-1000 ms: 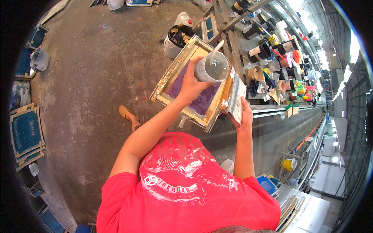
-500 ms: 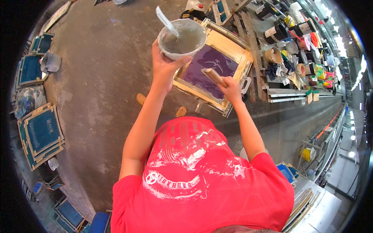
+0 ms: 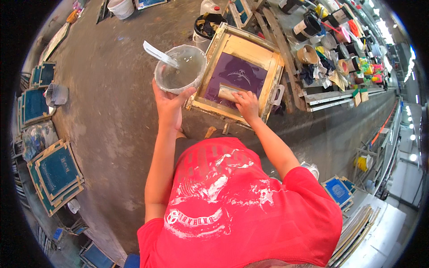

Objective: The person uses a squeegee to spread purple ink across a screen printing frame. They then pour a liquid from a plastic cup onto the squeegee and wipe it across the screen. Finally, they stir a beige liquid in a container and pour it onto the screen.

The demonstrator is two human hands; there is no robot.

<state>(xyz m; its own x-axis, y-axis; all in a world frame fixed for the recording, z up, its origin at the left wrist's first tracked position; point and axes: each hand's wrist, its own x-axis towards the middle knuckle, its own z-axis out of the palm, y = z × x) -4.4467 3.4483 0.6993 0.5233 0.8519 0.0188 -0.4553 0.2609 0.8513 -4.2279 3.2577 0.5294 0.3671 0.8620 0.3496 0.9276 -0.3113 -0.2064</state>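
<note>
The left hand (image 3: 170, 106) clasps a tub (image 3: 181, 73) mouth-up, likely against spills; the right hand (image 3: 247, 105) grips a squeegee (image 3: 227, 92), framed screen (image 3: 248, 47) beneath.

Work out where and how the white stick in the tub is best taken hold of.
Best gripped, I'd judge, by its free outer end, coming from the left: the white stick slants over the rim of the tub, so that end juts out clear of the left hand, while the other end sits inside the tub.
</note>
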